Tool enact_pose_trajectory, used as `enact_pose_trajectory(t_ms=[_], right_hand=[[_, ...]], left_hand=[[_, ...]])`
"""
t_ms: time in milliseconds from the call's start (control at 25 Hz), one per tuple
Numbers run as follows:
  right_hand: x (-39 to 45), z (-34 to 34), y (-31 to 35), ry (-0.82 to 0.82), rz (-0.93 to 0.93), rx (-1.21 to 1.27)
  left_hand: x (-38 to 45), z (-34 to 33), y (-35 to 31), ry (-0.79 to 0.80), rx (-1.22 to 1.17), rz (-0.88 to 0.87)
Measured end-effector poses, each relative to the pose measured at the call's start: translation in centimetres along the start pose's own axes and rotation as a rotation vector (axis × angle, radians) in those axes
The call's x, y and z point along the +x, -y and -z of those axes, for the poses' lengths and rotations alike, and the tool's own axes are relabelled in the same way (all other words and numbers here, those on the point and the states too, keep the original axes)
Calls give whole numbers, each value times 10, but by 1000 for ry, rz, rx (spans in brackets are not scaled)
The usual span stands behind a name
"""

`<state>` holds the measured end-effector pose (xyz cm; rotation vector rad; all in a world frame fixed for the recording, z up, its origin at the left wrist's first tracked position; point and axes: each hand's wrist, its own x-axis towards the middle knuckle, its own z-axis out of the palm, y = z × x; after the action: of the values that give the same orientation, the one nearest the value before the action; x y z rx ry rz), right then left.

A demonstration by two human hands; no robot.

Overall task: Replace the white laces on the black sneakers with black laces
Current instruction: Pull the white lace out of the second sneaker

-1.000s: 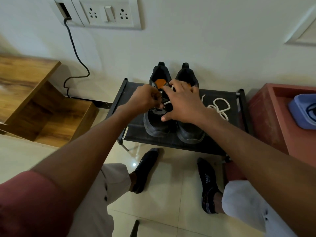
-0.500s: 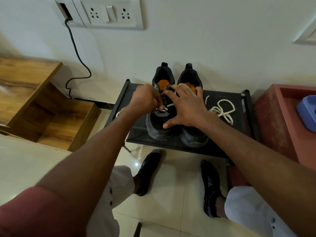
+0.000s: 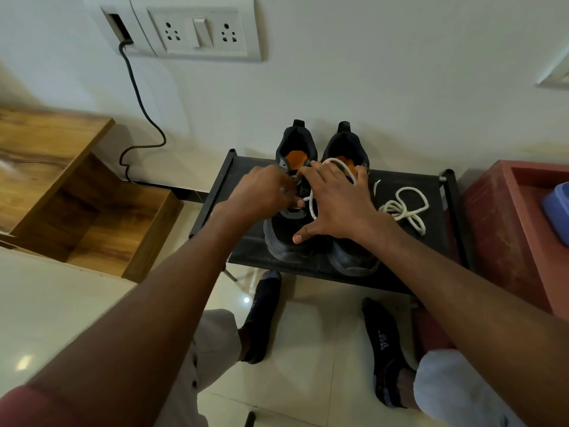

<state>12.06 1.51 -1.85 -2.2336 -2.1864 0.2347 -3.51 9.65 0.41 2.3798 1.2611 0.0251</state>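
Two black sneakers with orange insoles stand side by side on a black rack (image 3: pixel 409 266), the left sneaker (image 3: pixel 284 241) and the right sneaker (image 3: pixel 354 260). My left hand (image 3: pixel 258 192) has curled fingers and pinches a white lace (image 3: pixel 311 208) at the left sneaker's eyelets. My right hand (image 3: pixel 335 204) lies spread over both sneakers with its thumb on the left toe cap. The lace loops up around its straight fingers. A second white lace (image 3: pixel 403 208) lies loose and tangled on the rack to the right. No black lace is in view.
The rack stands against a white wall with a socket panel (image 3: pixel 197 30) and a hanging black cable (image 3: pixel 138 97). A wooden shelf unit (image 3: pixel 77 195) is on the left and a red box (image 3: pixel 508 229) holding a blue object on the right. My feet in black socks (image 3: pixel 261 315) rest on the tiled floor.
The white lace now stands out in a longer loop over my right hand's fingers. Both hands stay on the left sneaker, and the view has shifted slightly.
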Motion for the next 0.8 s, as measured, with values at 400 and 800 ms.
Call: enact_pose_trajectory(t_ms=[400, 800], right_hand=[[1, -1, -2, 34, -30, -9], [0, 2, 2, 41, -35, -27]], left_hand=[[12, 25, 29, 181, -752, 317], [23, 0, 4, 41, 79, -62]])
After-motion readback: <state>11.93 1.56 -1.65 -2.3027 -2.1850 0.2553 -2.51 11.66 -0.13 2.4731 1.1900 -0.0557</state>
